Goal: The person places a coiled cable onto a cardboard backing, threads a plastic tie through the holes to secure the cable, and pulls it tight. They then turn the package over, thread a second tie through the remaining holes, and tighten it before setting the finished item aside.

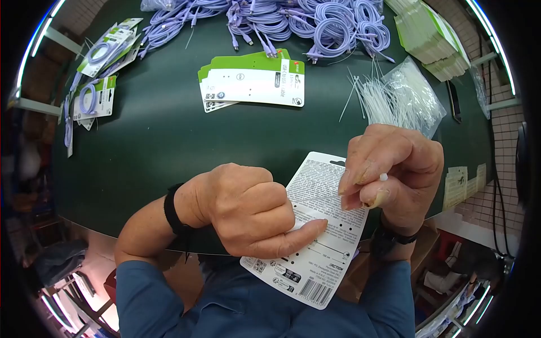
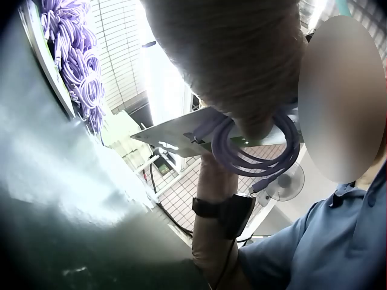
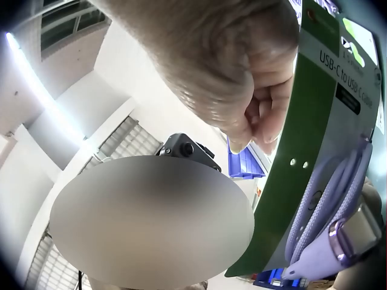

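Nearest to us, the left hand [image 1: 242,208] grips the backing card [image 1: 315,236] above the table's near edge, fingers curled under it and the thumb laid flat across its printed back. From the left wrist view, those curled fingers also pin a coiled purple cable [image 2: 254,151] against the card's underside. The right hand [image 1: 391,169] sits at the card's upper right corner, thumb and forefinger pressed together on a thin white cable tie [image 1: 383,177].

We judge the card light and stiff but easily creased — best held by its edges, with support under the coil. The cable looks soft and springy and will likely unwind if released. The tie is slim and slick, so a firm fingertip pinch near its end suits it.

Further out on the green table [image 1: 163,141] lie a stack of blank cards [image 1: 253,81] and a bag of white ties [image 1: 403,98]. Beyond these — finished packs [image 1: 104,56] at far left, loose purple cables [image 1: 310,22] along the far edge.
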The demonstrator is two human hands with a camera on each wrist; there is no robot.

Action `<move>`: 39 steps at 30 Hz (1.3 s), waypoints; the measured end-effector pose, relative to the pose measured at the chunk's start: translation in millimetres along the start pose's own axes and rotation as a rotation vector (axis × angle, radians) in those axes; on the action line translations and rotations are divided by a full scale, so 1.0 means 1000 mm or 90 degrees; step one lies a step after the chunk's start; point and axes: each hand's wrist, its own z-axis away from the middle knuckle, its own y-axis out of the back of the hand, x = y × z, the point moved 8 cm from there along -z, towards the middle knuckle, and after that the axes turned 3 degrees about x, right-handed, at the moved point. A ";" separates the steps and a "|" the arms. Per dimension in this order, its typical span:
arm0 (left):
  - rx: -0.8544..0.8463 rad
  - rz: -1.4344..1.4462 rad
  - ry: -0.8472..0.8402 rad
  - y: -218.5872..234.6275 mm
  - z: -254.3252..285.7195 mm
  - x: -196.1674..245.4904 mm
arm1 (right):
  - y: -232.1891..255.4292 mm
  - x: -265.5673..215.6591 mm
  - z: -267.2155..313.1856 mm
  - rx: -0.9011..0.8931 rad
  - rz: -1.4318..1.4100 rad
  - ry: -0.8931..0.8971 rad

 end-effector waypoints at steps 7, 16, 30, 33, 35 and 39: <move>0.018 0.002 -0.004 -0.001 0.001 0.000 | 0.002 0.007 0.001 0.049 -0.063 -0.068; 0.006 0.005 -0.001 -0.003 0.001 -0.001 | -0.002 0.013 -0.004 0.049 0.021 -0.055; 0.045 -0.005 0.081 -0.001 0.001 -0.006 | -0.016 0.012 -0.006 -0.224 0.238 -0.083; 0.060 0.015 0.114 -0.001 0.003 -0.012 | -0.011 0.014 -0.005 -0.138 0.233 -0.099; 0.082 0.048 0.152 -0.001 0.005 -0.019 | 0.003 0.014 -0.005 0.035 0.200 -0.095; 0.184 0.081 0.384 0.004 0.019 -0.051 | 0.031 0.000 -0.002 0.262 0.186 0.113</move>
